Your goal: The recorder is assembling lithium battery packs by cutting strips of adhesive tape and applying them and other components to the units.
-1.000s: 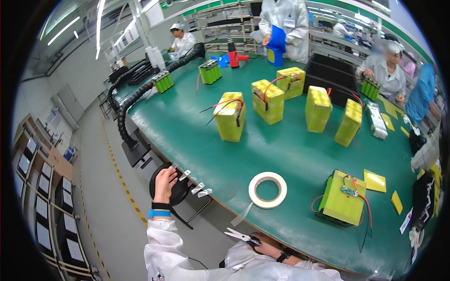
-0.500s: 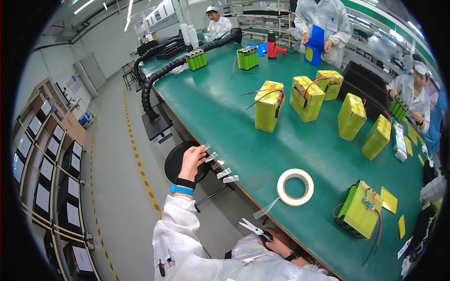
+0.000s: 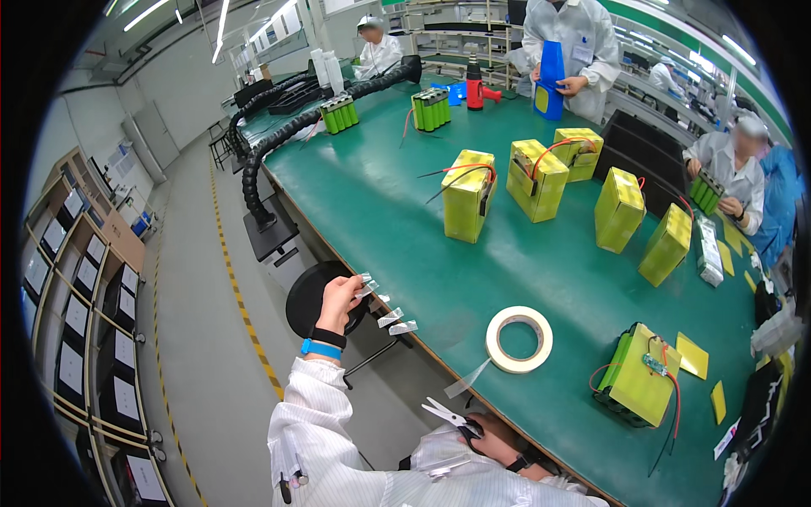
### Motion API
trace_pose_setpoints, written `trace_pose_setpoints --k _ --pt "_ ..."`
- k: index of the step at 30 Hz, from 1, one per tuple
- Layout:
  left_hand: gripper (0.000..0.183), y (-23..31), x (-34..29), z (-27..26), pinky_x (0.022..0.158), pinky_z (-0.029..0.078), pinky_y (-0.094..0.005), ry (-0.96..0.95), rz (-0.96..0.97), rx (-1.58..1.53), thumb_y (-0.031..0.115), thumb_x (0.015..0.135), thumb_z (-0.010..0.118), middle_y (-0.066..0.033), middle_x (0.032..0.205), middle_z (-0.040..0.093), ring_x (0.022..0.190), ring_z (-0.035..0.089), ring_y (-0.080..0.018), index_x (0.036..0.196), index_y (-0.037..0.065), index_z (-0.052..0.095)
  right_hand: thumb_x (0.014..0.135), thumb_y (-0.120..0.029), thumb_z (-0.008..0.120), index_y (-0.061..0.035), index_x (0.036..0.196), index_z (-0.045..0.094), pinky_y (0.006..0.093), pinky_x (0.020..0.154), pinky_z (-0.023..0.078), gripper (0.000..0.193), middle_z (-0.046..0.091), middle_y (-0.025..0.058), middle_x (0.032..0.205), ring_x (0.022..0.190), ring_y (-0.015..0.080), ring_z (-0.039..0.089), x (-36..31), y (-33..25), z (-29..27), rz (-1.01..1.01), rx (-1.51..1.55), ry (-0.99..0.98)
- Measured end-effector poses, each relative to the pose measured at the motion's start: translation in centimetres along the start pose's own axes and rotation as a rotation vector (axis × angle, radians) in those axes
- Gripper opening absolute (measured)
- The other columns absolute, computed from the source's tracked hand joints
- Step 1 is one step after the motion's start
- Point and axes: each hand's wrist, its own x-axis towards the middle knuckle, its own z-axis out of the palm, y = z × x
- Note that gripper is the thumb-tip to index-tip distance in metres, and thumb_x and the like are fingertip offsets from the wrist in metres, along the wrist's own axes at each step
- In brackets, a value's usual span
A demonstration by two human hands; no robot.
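Note:
My left hand is at the table's left edge, its thumb and fingers pinched on a short strip of clear tape. Beside it, more cut tape strips stick out over the edge. Low in front of me, below table level, my right hand is wrapped round a pair of scissors with dark handles, blades parted and pointing up and left. On the green table lies a roll of tape, its loose clear end hanging over the edge.
Several yellow-wrapped battery packs stand across the table. A green pack with a circuit board lies at near right. Farther back are green cell packs, a red heat gun and a black hose. A black stool stands left. Co-workers surround the far side.
My left hand has shifted slightly nearer along the edge, onto the tape strips. The right hand keeps hold of the scissors. The whole view has turned slightly.

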Motion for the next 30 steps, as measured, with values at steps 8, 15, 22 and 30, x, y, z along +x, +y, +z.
trace_pose_setpoints --k 8,15,22,30 --pt "0.019 -0.9 0.2 0.3 0.068 0.048 -0.0313 0.078 0.02 0.069 0.024 0.085 0.071 -0.0002 0.08 0.062 0.075 0.06 -0.0119 0.081 0.009 0.058 0.076 -0.038 0.076 -0.0039 0.111 0.063 0.0391 0.077 0.049 0.05 0.066 0.0171 0.095 0.087 0.0344 0.063 -0.1 0.4 0.2 -0.021 0.005 0.01" --pt "0.02 -1.1 0.2 0.3 0.058 0.043 -0.0257 0.098 0.193 0.047 0.019 0.085 0.071 0.0006 0.071 0.06 0.064 0.055 -0.0091 0.077 0.007 0.058 0.077 -0.037 0.077 -0.0034 0.111 0.063 0.0383 0.077 0.05 0.05 0.066 0.0168 0.095 0.087 0.0337 0.063 -0.1 0.3 0.1 -0.032 0.046 0.019" --pt "0.02 0.2 -0.3 0.3 0.055 0.038 -0.023 0.342 0.678 0.229 0.009 0.087 0.068 0.0039 0.064 0.051 0.06 0.045 -0.0035 0.073 0.004 0.054 0.077 -0.035 0.077 -0.0034 0.11 0.064 0.0379 0.076 0.05 0.048 0.066 0.0164 0.092 0.084 0.0337 0.063 -0.4 0.0 0.1 -0.042 0.049 0.049" --pt "0.022 -0.2 0.1 -0.4 0.066 0.045 -0.0256 0.088 0.118 -0.105 0.03 0.089 0.07 0.0039 0.08 0.058 0.077 0.056 -0.0083 0.083 0.012 0.058 0.077 -0.036 0.077 -0.0031 0.111 0.063 0.0371 0.077 0.05 0.05 0.066 0.0163 0.096 0.086 0.0328 0.063 -0.2 -0.1 0.1 -0.032 0.073 0.034"
